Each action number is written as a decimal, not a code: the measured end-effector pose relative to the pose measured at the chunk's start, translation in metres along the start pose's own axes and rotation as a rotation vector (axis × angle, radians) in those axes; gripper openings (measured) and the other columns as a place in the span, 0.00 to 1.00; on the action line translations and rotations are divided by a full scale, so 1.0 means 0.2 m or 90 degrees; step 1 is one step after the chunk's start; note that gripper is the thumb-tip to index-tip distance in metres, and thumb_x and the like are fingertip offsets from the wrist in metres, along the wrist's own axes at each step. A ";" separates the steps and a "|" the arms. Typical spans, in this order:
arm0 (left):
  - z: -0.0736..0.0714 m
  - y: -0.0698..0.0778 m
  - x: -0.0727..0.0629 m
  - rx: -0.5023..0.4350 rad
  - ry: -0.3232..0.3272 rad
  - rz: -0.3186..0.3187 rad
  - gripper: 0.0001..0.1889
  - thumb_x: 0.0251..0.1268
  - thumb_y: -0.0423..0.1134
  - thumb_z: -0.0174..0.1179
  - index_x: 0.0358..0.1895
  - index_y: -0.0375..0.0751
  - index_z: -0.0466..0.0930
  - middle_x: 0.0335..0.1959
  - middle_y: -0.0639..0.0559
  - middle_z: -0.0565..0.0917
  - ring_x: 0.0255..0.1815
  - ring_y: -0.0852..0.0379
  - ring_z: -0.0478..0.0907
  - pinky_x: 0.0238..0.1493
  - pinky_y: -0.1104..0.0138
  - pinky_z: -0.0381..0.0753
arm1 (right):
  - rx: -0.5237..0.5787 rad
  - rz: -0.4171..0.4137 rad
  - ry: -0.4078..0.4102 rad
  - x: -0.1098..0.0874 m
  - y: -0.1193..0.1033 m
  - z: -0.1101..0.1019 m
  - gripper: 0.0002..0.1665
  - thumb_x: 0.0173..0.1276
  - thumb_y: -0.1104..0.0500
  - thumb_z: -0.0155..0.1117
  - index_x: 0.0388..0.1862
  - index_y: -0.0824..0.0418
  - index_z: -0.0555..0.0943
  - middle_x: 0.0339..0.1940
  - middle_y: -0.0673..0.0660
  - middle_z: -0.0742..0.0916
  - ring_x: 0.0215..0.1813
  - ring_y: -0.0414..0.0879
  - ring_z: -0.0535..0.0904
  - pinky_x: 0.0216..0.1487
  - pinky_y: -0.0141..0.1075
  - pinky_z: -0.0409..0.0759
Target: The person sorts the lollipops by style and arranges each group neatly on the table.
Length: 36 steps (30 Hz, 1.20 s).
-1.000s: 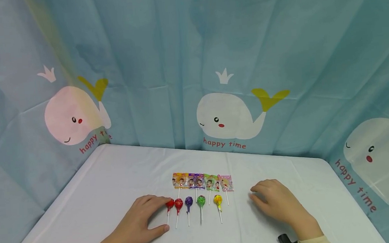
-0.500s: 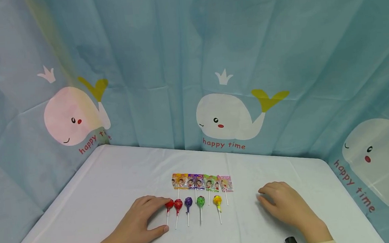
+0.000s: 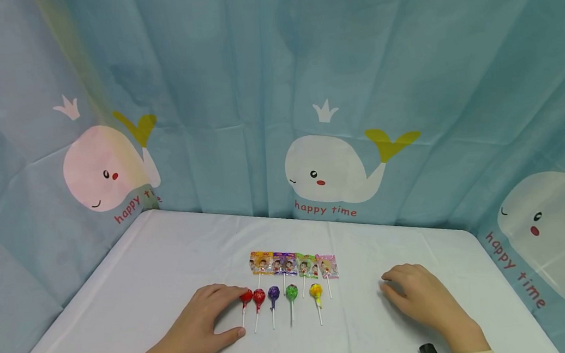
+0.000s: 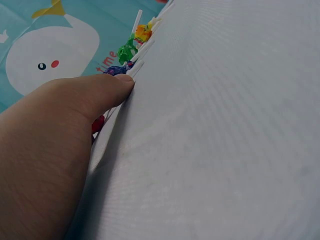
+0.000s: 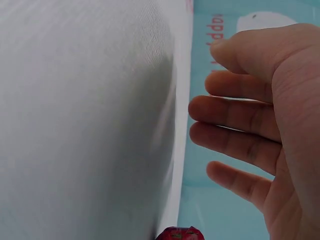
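Observation:
My left hand (image 3: pixel 201 324) rests at the left end of a row of round wrapped lollipops, its fingers touching the head of the leftmost red lollipop (image 3: pixel 246 297). The thumb lies near the lower end of that stick. To the right follow another red lollipop (image 3: pixel 258 297), a purple one (image 3: pixel 273 293), a green one (image 3: pixel 291 292) and a yellow one (image 3: pixel 316 290). In the left wrist view the thumb partly hides the row. My right hand (image 3: pixel 416 295) holds nothing, fingers relaxed, right of the row. A red wrapped round thing (image 5: pixel 181 233) shows at the right wrist view's bottom edge.
Behind the row lie flat-packaged lollipops in orange (image 3: pixel 261 263), purple (image 3: pixel 285 264), green (image 3: pixel 307 265) and pink (image 3: pixel 328 266) wrappers. The table has a white cloth (image 3: pixel 179 249). A blue whale-print curtain (image 3: pixel 217 93) hangs behind and beside it.
My right hand has moved to the right, away from the lollipops, and slowed. The left hand and the lollipops stay in place.

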<state>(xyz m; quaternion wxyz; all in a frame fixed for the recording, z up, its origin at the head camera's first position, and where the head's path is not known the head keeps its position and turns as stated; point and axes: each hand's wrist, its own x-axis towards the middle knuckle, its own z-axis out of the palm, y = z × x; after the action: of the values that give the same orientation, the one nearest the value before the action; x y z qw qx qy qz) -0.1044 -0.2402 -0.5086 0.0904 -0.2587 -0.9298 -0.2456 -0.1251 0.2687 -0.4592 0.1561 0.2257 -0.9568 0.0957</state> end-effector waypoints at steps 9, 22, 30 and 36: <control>-0.01 0.01 0.00 0.000 -0.008 0.001 0.35 0.65 0.70 0.72 0.75 0.75 0.76 0.66 0.77 0.79 0.69 0.57 0.72 0.69 0.43 0.76 | -0.004 0.010 -0.010 -0.01 0.01 0.00 0.07 0.70 0.54 0.80 0.45 0.52 0.92 0.44 0.45 0.92 0.50 0.49 0.89 0.57 0.51 0.86; -0.01 0.01 0.00 -0.007 -0.010 -0.012 0.36 0.62 0.70 0.74 0.75 0.75 0.77 0.67 0.78 0.78 0.70 0.59 0.71 0.71 0.44 0.75 | -0.005 0.016 -0.024 -0.03 0.02 -0.02 0.07 0.71 0.53 0.80 0.44 0.50 0.92 0.44 0.43 0.92 0.49 0.47 0.89 0.56 0.51 0.87; -0.02 0.01 0.00 -0.001 -0.006 0.003 0.35 0.65 0.70 0.72 0.75 0.73 0.77 0.67 0.76 0.79 0.70 0.57 0.72 0.69 0.42 0.75 | -0.012 0.016 -0.026 -0.04 0.03 -0.01 0.06 0.70 0.53 0.80 0.44 0.50 0.92 0.43 0.43 0.91 0.49 0.48 0.89 0.56 0.51 0.86; -0.02 0.01 0.00 0.002 -0.002 0.011 0.35 0.65 0.68 0.73 0.75 0.73 0.77 0.67 0.77 0.78 0.69 0.59 0.72 0.69 0.44 0.76 | -0.011 0.019 -0.032 -0.04 0.02 -0.02 0.06 0.71 0.53 0.80 0.44 0.49 0.92 0.43 0.43 0.91 0.49 0.48 0.89 0.56 0.51 0.86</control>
<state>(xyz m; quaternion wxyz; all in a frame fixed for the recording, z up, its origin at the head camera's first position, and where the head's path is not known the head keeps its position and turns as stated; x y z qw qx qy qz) -0.1035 -0.2403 -0.5042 0.0916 -0.2671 -0.9281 -0.2428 -0.1202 0.2764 -0.4592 0.1329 0.2124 -0.9645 0.0841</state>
